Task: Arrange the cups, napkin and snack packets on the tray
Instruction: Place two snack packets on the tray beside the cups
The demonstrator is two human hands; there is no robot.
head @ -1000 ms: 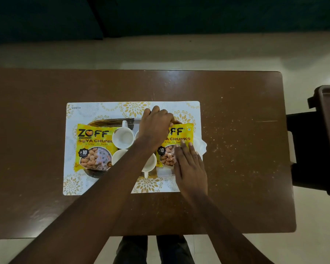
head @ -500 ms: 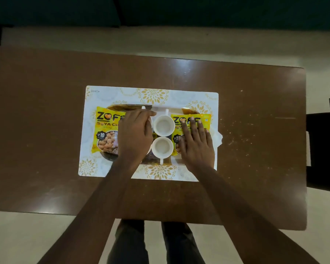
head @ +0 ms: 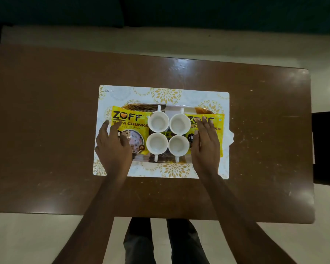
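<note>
- Standing at a brown table (head: 46, 130), I look straight down; its glossy top is scuffed and speckled pale toward the right.
- My left hand (head: 113, 147) lies open, fingers spread over the left packet (head: 130, 128).
- My right hand (head: 206, 145) lies flat and open on the right packet (head: 217, 126).
- Four white cups (head: 158, 121) sit in a square between the packets, on the tray (head: 141, 106).
- A napkin (head: 230, 138) pokes out from under the right packet.
- The tray rests on a white placemat (head: 166, 94) with gold flowers.
- Pale floor (head: 179, 42) surrounds the table, a dark wall beyond; something dark stands at the right edge.
</note>
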